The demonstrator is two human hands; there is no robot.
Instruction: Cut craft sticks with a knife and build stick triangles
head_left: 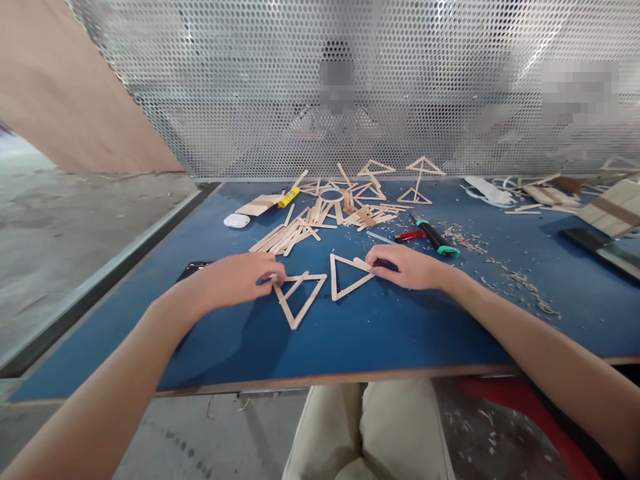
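Observation:
My left hand [257, 275] pinches the upper left corner of a wooden stick triangle [309, 303], which has an extra stick lying across it. To its right is a second stick triangle [334, 277], its right corner pinched between the thumb and fingers of my right hand [393, 265]. Both triangles rest low over the blue table, a small gap between them. Beyond them lies a loose pile of craft sticks [287, 235]. My fingertips hide the gripped corners.
A green-and-black cutter [435, 237] and a red tool [411, 235] lie right of centre, near wood scraps [525, 287]. Further back are a tape roll [331, 194], a yellow packet [289, 197], a white case [237, 221] and more stick frames [420, 180]. A perforated metal panel [250, 100] stands behind.

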